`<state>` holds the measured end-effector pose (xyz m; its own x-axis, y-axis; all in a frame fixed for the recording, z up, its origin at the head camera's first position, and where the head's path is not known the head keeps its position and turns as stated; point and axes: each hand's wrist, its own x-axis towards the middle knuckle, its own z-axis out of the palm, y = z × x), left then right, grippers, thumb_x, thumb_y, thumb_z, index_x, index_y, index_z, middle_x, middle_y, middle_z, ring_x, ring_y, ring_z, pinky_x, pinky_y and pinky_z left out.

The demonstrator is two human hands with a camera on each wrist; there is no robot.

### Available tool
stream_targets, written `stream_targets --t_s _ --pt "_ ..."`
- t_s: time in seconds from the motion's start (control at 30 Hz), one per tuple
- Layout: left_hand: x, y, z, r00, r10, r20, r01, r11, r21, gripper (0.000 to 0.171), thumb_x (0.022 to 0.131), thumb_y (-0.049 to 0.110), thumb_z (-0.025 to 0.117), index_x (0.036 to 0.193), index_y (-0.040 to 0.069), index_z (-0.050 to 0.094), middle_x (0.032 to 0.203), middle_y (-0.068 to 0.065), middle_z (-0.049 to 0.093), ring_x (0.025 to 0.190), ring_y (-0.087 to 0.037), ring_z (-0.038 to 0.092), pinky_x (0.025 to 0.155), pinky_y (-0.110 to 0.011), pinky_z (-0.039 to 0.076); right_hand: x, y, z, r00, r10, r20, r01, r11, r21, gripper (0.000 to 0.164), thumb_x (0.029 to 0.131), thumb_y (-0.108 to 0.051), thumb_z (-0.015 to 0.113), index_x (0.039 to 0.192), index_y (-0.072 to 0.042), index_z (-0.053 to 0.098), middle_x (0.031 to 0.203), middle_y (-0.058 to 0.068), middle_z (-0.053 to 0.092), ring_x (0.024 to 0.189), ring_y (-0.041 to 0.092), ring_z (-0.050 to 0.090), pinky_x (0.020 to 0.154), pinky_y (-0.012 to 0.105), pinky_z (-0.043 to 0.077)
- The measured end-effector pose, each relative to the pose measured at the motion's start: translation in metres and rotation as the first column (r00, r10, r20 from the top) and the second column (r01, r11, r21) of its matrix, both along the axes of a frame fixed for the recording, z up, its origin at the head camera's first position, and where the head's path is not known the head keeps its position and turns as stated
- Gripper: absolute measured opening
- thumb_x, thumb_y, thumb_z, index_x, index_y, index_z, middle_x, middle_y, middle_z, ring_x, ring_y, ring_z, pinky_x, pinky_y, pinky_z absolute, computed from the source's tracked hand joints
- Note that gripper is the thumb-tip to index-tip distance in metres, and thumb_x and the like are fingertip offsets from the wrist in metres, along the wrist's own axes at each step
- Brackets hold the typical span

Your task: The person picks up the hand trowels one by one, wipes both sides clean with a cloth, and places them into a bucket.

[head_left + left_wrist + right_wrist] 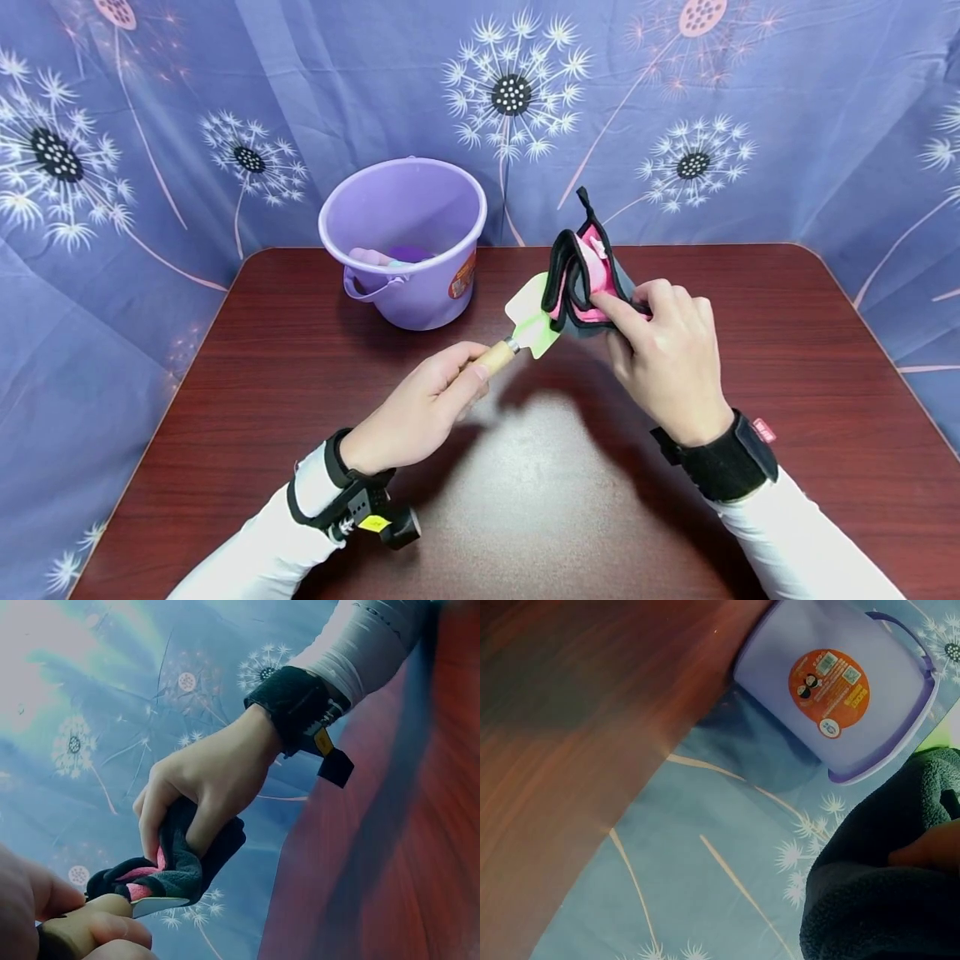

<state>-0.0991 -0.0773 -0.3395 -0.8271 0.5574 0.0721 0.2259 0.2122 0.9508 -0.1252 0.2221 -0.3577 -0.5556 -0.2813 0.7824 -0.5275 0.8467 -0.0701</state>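
Observation:
A small garden trowel (495,358) with a wooden handle and a pale green blade is held by my left hand (423,408), fingers wrapped round the handle. My right hand (671,358) pinches a folded cloth (588,279), pink on one side, grey-blue on the other, with black edging and a loop at its top. The cloth lies against the trowel's blade and covers part of it. In the left wrist view, the right hand (214,776) grips the cloth (176,862) just past the trowel handle (86,926). Fuzzy grey cloth (885,900) fills the right wrist view's lower right corner.
A purple bucket (427,296) stands at the back left of the dark red table (247,400), its handle hanging down in front. Inside it lies a light purple object (369,257), partly hidden by the rim. A blue dandelion-print curtain (375,83) hangs behind the table.

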Motion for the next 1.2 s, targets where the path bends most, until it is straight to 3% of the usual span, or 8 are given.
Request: stream_targets --t_s 0.23,0.5,0.9,1.2 --pt "-0.002 -0.001 -0.001 0.993 0.008 0.116 -0.017 0.997 0.077 0.023 0.115 0.017 0.043 0.117 0.003 0.06 0.075 -0.005 0.046 0.056 -0.013 0.037 0.051 -0.024 0.029 0.003 -0.006 -0.003 0.999 0.035 -0.002 -0.035 0.999 0.03 0.034 0.096 -0.011 0.059 0.124 -0.015 0.077 0.096 0.021 0.056 0.077 0.045 0.051 0.06 0.055 0.031" --pt "-0.005 -0.003 -0.003 0.97 0.037 0.24 -0.074 0.987 0.146 0.024 0.115 0.016 0.042 0.12 0.001 0.06 0.079 -0.007 0.047 0.058 -0.013 0.037 0.051 -0.022 0.027 0.004 -0.01 -0.005 0.995 0.103 -0.017 -0.102 0.992 0.073 0.031 0.095 -0.009 0.062 0.121 -0.016 0.078 0.094 0.019 0.056 0.076 0.043 0.051 0.058 0.055 0.032" --pt "-0.008 -0.004 -0.004 0.957 0.035 0.287 -0.095 0.976 0.195 0.03 0.116 0.021 0.038 0.116 -0.003 0.056 0.08 -0.006 0.046 0.056 -0.011 0.036 0.05 -0.022 0.025 0.007 -0.017 -0.006 0.986 0.165 -0.036 -0.158 0.977 0.143 0.025 0.103 -0.017 0.058 0.117 -0.016 0.077 0.092 0.017 0.056 0.076 0.04 0.049 0.063 0.054 0.032" --pt "-0.008 -0.004 -0.004 0.952 0.025 0.304 -0.09 0.975 0.201 0.029 0.116 0.019 0.038 0.118 -0.004 0.056 0.079 -0.006 0.046 0.055 -0.011 0.035 0.049 -0.022 0.024 0.007 -0.018 -0.003 0.971 0.223 -0.09 -0.208 0.966 0.155 0.022 0.103 -0.019 0.061 0.115 -0.019 0.079 0.095 0.014 0.059 0.079 0.04 0.051 0.066 0.057 0.034"
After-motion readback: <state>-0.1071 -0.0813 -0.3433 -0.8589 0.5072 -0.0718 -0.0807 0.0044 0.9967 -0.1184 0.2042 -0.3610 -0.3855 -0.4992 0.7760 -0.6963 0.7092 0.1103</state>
